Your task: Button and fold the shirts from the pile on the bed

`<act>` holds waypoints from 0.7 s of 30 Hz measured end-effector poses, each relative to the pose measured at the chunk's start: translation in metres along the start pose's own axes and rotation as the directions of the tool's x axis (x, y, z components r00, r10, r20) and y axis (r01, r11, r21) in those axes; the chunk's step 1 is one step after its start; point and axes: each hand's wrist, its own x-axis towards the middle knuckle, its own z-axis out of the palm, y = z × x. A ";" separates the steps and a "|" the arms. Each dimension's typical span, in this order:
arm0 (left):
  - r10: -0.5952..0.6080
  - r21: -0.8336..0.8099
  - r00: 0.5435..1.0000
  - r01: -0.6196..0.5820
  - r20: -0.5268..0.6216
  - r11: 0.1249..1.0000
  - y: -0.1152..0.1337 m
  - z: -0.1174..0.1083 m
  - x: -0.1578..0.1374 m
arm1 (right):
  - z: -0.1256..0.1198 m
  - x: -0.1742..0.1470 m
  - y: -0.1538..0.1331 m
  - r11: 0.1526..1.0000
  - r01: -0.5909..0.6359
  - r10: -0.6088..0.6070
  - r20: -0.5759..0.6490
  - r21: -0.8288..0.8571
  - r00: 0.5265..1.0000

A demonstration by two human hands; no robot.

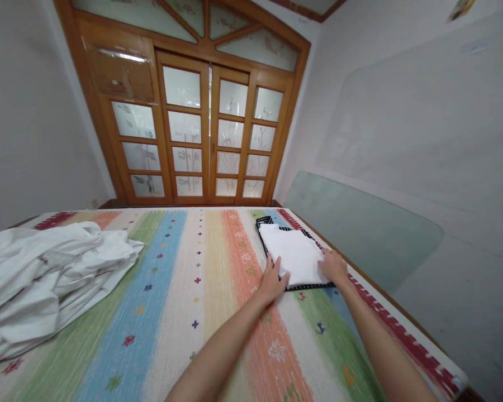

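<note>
A folded white garment (292, 254) lies flat on top of a folded black garment with thin white stripes (263, 222), which shows along the far and near edges. My left hand (272, 281) rests at the near left edge of the white garment, its thumb and fingers spread apart. On the opposite side, my right hand (333, 266) lies over the right edge of the stack with slightly bent fingers on the cloth. Neither hand lifts the stack from the bed.
A colourful striped bedspread (180, 312) covers the bed beneath the stack. A rumpled heap of white fabric (58, 279) lies on the left. A pale green panel (360, 223) stands against the right wall. Wooden glass-paned doors (209, 134) are beyond the bed.
</note>
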 end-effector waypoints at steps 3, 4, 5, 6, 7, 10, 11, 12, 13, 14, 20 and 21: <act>0.065 0.051 0.997 -0.068 0.047 0.996 0.003 0.003 -0.009 | 0.003 -0.001 -0.026 0.981 0.194 -0.195 -0.094 -0.024 0.976; 0.078 0.078 0.996 -0.082 0.053 0.994 0.004 0.004 -0.012 | 0.007 -0.002 -0.034 0.970 0.244 -0.244 -0.095 -0.012 0.965; 0.085 0.103 0.995 -0.091 0.056 0.991 0.004 0.005 -0.015 | 0.011 -0.002 -0.041 0.963 0.270 -0.269 -0.079 0.002 0.960; 0.087 0.124 0.994 -0.093 0.059 0.988 0.005 0.006 -0.018 | 0.017 -0.003 -0.048 0.963 0.270 -0.269 -0.046 0.016 0.962; 0.085 0.139 0.994 -0.093 0.062 0.986 0.004 0.007 -0.022 | 0.024 -0.005 -0.053 0.969 0.247 -0.247 -0.001 0.026 0.969; 0.099 0.157 0.991 -0.112 0.088 0.981 0.002 0.003 -0.033 | 0.046 -0.011 -0.059 0.989 0.149 -0.151 0.096 0.022 0.984; 0.110 0.157 0.988 -0.126 0.107 0.979 0.000 -0.001 -0.037 | 0.052 -0.013 -0.059 0.992 0.128 -0.129 0.094 0.017 0.987; 0.122 0.155 0.984 -0.142 0.130 0.978 -0.002 -0.007 -0.041 | 0.057 -0.015 -0.058 0.993 0.116 -0.117 0.079 0.013 0.990; 0.131 0.150 0.980 -0.154 0.152 0.977 -0.005 -0.016 -0.044 | 0.061 -0.016 -0.057 0.994 0.110 -0.111 0.059 0.011 0.992; 0.136 0.145 0.977 -0.160 0.167 0.976 -0.008 -0.027 -0.047 | 0.064 -0.016 -0.057 0.994 0.109 -0.109 0.043 0.009 0.993; 0.134 0.230 0.975 -0.091 -0.178 0.969 -0.040 -0.150 -0.064 | 0.061 -0.017 -0.057 0.990 0.128 -0.127 0.032 -0.063 0.991; 0.122 0.298 0.949 -0.031 -0.291 0.954 -0.045 -0.179 -0.070 | 0.060 -0.017 -0.058 0.989 0.128 -0.126 0.038 -0.069 0.991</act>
